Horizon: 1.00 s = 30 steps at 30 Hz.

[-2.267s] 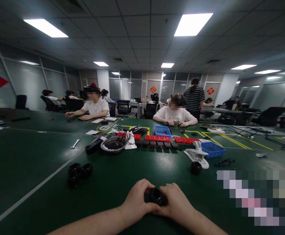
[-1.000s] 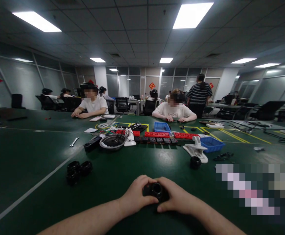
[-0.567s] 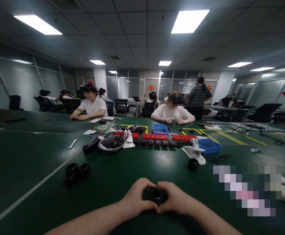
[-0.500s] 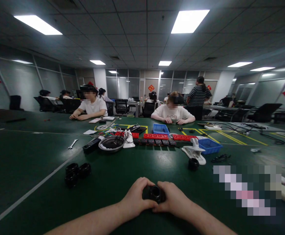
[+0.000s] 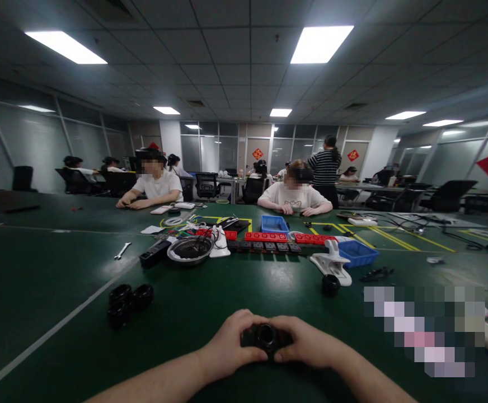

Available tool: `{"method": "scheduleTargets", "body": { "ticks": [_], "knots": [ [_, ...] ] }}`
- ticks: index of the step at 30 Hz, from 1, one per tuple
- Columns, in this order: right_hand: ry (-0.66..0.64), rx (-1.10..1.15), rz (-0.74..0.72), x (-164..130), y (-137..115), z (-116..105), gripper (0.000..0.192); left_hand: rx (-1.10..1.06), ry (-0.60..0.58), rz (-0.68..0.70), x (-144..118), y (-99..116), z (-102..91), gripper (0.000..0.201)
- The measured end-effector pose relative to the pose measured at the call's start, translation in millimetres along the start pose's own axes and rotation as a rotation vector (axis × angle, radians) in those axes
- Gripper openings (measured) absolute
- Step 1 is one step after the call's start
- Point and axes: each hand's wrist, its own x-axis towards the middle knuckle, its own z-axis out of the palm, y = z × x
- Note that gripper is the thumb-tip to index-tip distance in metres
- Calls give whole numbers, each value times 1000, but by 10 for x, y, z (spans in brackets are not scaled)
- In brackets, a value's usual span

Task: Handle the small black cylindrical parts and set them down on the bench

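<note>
Between my two hands is a small black part (image 5: pixel 266 334) with a round opening on its upper side; its exact kind I cannot make out. My left hand (image 5: pixel 233 340) curls around its left side, thumb in front and fingers behind. On the other side my right hand (image 5: pixel 305 341) grips it, with the thumb at the lower front edge. The fingers partly cover the part. Several glossy black round pieces (image 5: pixel 120 308) lie together to the left on the green table (image 5: pixel 202 294). One more black round piece (image 5: pixel 331 285) stands to the right.
Beyond my hands lie a white clip stand (image 5: pixel 332 263), red socket strips (image 5: pixel 264 237), a metal bowl (image 5: pixel 189 258) and blue trays (image 5: pixel 357 253). A wrench (image 5: pixel 122 251) is at left. Two people (image 5: pixel 295 193) sit across the table. A blurred-out patch covers the right side.
My right thumb has drawn away from the left thumb, and the right hand has shifted slightly right around the black part. The whole view has tilted a little.
</note>
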Motion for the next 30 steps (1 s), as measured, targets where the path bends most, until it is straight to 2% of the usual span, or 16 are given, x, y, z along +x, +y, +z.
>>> {"method": "scheduleTargets", "body": {
  "ticks": [3,5,9,14,17,21,24,26,28,30],
  "knots": [
    [29,-18,43,25,15,9,20,20,23,27,-2,32,-8,42],
    [45,-39,64,36,16,17,18,17,51,36,-3,66,-12,42],
    [86,-135,113,52,14,41,26,29,63,-3,-1,102,7,39],
    [209,-412,164,97,-2,170,43,61,155,-119,0,74,88,39],
    [324,-600,208,127,-36,285,44,85,211,-184,0,68,131,37],
    [373,-715,244,131,-81,350,43,87,251,-189,4,65,130,34],
    [337,-620,130,95,-77,278,53,45,180,-128,8,53,80,35],
    [235,-442,37,60,-49,193,62,14,111,-82,9,45,41,36],
    [123,-269,-17,33,-8,109,56,-6,58,-49,7,42,10,38],
    [56,-169,-23,25,42,49,41,-16,26,-39,4,48,-8,40]
  ]
}}
